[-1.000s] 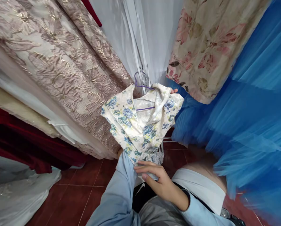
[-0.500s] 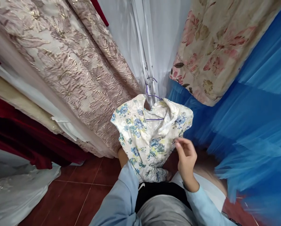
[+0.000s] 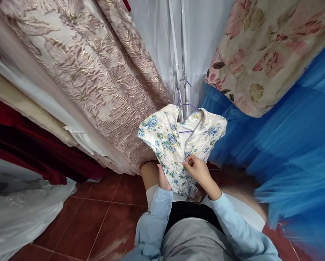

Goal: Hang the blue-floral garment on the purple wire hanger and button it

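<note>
While left hand (image 3: 164, 180) touches floral garment (image 3: 169, 139) — right hand (image 3: 200, 171) pinches front.

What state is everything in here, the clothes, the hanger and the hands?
Blue-flowered garment: on a hanger, neckline open, lower part bunched.
Purple hanger: inside the garment, hook up by the white frame.
Left hand: thumb raised at the garment's edge, fingers mostly hidden.
Right hand: thumb and forefinger pinched at the garment's front.
Pink brocade: hanging in folds.
Beige floral cloth: hanging.
Blue tulle: hanging in loose layers.
</note>
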Motion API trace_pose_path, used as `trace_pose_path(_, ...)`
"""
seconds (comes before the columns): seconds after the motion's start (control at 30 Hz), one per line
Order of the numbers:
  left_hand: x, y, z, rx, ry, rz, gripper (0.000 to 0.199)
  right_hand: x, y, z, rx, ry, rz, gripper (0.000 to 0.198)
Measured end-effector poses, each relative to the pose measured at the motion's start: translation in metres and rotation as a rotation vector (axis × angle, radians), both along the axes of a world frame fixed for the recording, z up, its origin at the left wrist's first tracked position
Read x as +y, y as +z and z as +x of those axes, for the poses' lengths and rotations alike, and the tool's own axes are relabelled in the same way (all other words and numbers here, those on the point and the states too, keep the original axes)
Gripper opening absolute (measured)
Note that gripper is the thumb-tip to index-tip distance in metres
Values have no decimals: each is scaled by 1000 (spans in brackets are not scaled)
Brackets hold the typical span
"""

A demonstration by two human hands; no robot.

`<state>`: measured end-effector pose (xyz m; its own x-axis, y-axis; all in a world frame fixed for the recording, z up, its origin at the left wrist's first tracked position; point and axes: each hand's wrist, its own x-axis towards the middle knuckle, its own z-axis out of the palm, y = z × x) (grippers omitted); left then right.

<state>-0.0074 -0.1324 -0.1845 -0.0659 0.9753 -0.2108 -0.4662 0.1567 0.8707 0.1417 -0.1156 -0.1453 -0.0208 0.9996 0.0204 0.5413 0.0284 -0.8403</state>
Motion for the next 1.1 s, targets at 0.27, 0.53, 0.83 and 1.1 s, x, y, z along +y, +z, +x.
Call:
trace_pose_path(0.27, 9, -27, 8, 341, 244, 90, 68, -11, -13, 1, 309, 106, -64, 24)
trace_pose_path(0.53, -6, -9, 19, 859, 205, 556, 21, -25, -4, 7, 622, 41, -149, 31)
trace_pose_path(0.83, -4, 4, 33, 979, 36, 591, 17, 1, 32, 7, 819, 2, -112, 33)
trace_pose_path(1.1, -4, -3, 40, 1014, -101, 512, 17, 104, 116, -5, 848, -16, 161, 24)
